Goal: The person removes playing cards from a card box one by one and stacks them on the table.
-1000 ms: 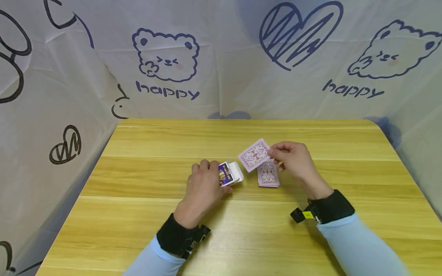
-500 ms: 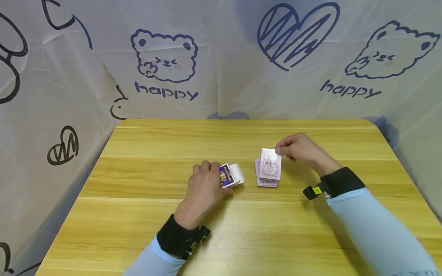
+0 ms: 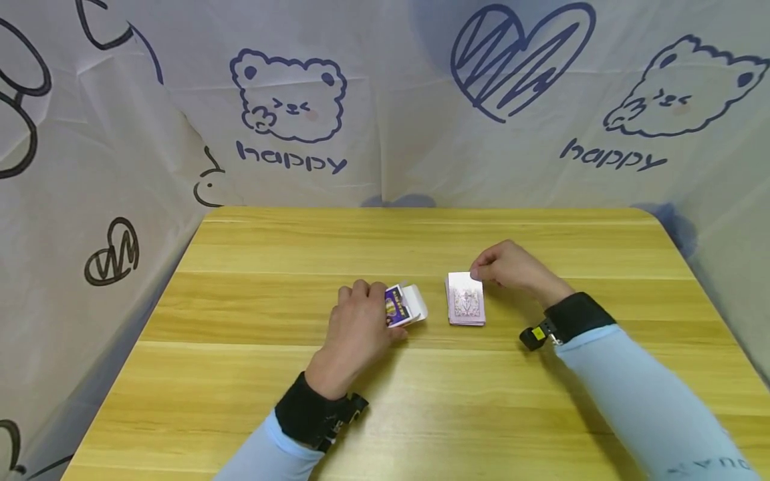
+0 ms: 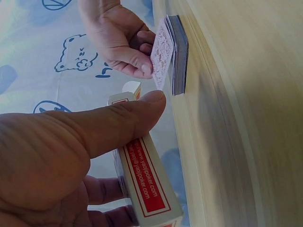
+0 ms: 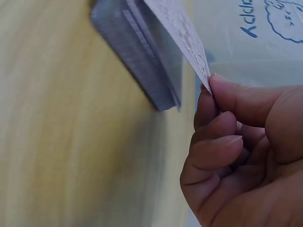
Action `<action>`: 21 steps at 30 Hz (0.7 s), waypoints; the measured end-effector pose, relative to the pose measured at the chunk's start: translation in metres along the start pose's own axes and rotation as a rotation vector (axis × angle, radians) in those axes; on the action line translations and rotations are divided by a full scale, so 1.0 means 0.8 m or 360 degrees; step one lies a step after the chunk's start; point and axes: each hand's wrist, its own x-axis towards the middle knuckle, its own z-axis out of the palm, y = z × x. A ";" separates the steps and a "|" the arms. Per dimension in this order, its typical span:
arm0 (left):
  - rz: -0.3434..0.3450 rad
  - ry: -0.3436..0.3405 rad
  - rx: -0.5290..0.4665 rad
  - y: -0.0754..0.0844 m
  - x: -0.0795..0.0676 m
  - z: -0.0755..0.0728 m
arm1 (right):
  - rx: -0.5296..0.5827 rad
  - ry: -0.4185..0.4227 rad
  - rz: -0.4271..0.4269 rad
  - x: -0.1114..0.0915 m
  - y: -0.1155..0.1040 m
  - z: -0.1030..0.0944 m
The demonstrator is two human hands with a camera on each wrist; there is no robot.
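My left hand grips a playing card box, its white end flap standing open toward the right. In the left wrist view the thumb lies across the box's narrow red-and-white side. Between thumb and index finger, my right hand pinches the far right corner of one playing card with a pink patterned back. That card slants just above a stack of cards lying on the table. The right wrist view shows a gap between the card and the stack near the pinched corner.
The wooden table extends on all sides of the cards and the box. Behind it hangs a white cloth with drawn bears and hearts, and more cloth hangs along the left and right sides.
The right hand has swung the pinched card from a tilted position left of the stack to directly over it, then lowered it. The left hand and box have barely moved.
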 end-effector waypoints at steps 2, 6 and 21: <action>0.0006 0.0002 0.0000 0.000 0.000 0.000 | -0.0078 0.0025 -0.0039 0.000 0.001 0.003; 0.0012 -0.0003 0.0005 0.000 0.000 0.000 | -0.0201 0.0091 -0.0087 -0.002 0.000 0.009; 0.0008 -0.0019 -0.0009 -0.001 0.000 0.001 | -0.0312 0.0198 -0.0066 0.000 0.002 0.023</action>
